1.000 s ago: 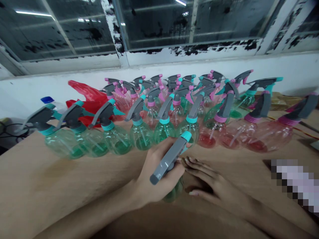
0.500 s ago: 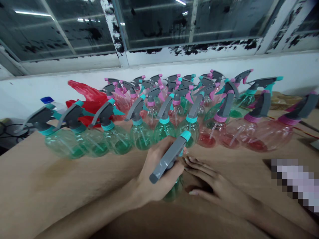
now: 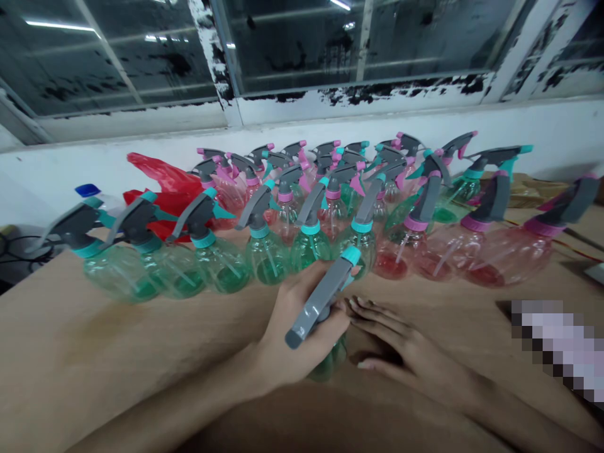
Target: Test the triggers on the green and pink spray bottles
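Observation:
My left hand [image 3: 297, 340] is closed around the neck of a green spray bottle [image 3: 325, 365] that stands on the wooden table near me. Its grey spray head [image 3: 323, 299] with a turquoise nozzle points away and to the right; the fingers hide the collar. Stretched out beside the bottle, my right hand [image 3: 406, 346] rests on the tabletop with its fingers apart and empty. Just beyond the hands runs a front row of spray bottles, with green ones [image 3: 226, 267] at the left and middle and pink ones [image 3: 434, 258] on the right.
More spray bottles [image 3: 333, 204] crowd behind the front row, before the white wall. A red plastic bag [image 3: 165, 189] and a blue-capped bottle [image 3: 89, 190] are at the left. Cardboard [image 3: 528, 189] lies at the back right. A blurred-out pale object [image 3: 561, 346] is on the right.
The held spray bottle's head has shifted very slightly, its nozzle a touch to the left. Both hands otherwise keep their places.

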Available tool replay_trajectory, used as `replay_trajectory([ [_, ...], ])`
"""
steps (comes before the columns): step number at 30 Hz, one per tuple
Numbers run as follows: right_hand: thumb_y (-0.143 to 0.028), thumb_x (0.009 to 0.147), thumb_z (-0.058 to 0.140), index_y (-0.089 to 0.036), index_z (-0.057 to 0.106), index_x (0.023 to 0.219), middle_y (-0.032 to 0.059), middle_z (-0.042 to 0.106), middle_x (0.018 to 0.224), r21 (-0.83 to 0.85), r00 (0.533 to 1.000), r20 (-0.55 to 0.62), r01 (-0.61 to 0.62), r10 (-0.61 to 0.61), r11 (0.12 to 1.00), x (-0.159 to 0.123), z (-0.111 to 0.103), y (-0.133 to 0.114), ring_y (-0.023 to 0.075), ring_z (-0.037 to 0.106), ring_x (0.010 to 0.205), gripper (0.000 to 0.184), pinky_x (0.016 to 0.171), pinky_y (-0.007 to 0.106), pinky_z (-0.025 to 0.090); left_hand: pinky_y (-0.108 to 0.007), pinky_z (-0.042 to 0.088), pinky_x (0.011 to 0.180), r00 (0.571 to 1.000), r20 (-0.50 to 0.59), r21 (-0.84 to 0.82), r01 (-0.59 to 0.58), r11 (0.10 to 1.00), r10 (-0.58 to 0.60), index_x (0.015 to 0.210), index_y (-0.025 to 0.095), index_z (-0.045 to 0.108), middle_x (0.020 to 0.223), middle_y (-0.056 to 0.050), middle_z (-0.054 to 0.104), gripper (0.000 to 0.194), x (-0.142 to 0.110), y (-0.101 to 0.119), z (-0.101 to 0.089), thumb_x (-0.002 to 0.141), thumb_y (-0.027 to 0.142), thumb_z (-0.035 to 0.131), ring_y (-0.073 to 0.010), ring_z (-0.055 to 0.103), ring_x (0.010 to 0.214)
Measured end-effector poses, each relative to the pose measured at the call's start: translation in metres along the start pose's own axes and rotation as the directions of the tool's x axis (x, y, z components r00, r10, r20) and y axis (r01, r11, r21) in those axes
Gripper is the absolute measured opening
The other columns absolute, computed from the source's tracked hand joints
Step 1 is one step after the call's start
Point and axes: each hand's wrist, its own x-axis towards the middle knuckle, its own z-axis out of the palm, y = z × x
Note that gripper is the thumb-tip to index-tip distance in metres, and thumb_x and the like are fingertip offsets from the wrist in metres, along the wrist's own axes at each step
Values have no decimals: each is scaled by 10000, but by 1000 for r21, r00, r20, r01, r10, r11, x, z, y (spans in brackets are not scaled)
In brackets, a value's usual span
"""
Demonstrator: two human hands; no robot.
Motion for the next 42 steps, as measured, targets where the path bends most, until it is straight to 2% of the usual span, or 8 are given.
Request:
replay_trajectory([
  [3,-460,844,501,-273,303,1381,16,369,1427,-17,1000,7,3,-3,1000,0,0,0,207,301,1316,602,1071,442,305,-316,498,733,1000,-3,-23,19,1000,-19,875,208,506,789,-16,557,151,-1,-2,2,741,150,466,-160,559,700],
  [10,-461,846,496,-275,311,1379,16,362,1432,-21,1000,8,6,-6,1000,0,0,0,209,302,1315,594,1071,440,303,-295,486,741,1000,-18,4,24,1000,-24,900,226,504,847,-10,576,200,-2,-5,4,736,120,464,-157,587,753],
  [18,-468,840,503,-270,303,1383,14,362,1432,-22,1000,7,-1,1,1000,0,0,1,200,305,1314,612,1074,425,302,-256,475,609,998,-36,22,57,998,-56,919,210,535,771,7,581,247,-4,-4,6,709,98,470,-154,584,690],
  [21,-465,838,506,-279,314,1378,10,361,1432,-16,1000,8,3,-3,1000,0,0,1,203,310,1312,602,1072,431,304,-264,484,644,998,-51,19,50,999,-49,984,227,554,763,18,585,315,-4,-7,7,711,92,474,-141,582,657],
  [26,-465,838,506,-282,315,1377,9,373,1426,-20,1000,5,1,-1,1000,1,1,1,208,314,1310,600,1071,439,304,-287,487,706,1000,-17,-17,5,1000,-5,1057,222,571,879,-14,617,381,0,-2,2,709,109,461,-155,593,721],
  [33,-454,840,508,-283,308,1380,7,367,1429,-5,1000,3,0,0,1000,0,0,0,201,305,1314,600,1072,431,304,-307,491,747,997,-6,-49,-77,996,77,970,215,596,915,-23,634,359,2,3,-3,671,81,451,-175,611,793],
  [37,-461,834,516,-282,320,1374,3,377,1424,0,1000,-4,-8,8,1000,0,1,1,197,302,1315,602,1078,423,295,-306,498,694,993,-32,-37,-116,993,114,914,230,584,876,-3,636,327,2,1,-3,657,75,454,-166,606,733],
  [42,-474,836,505,-273,341,1366,8,379,1424,-3,1000,11,-16,16,1000,0,2,2,195,300,1316,590,1079,422,294,-288,487,628,994,-21,-15,-103,995,103,871,202,585,815,-12,632,256,4,1,-4,668,108,462,-159,601,676],
])
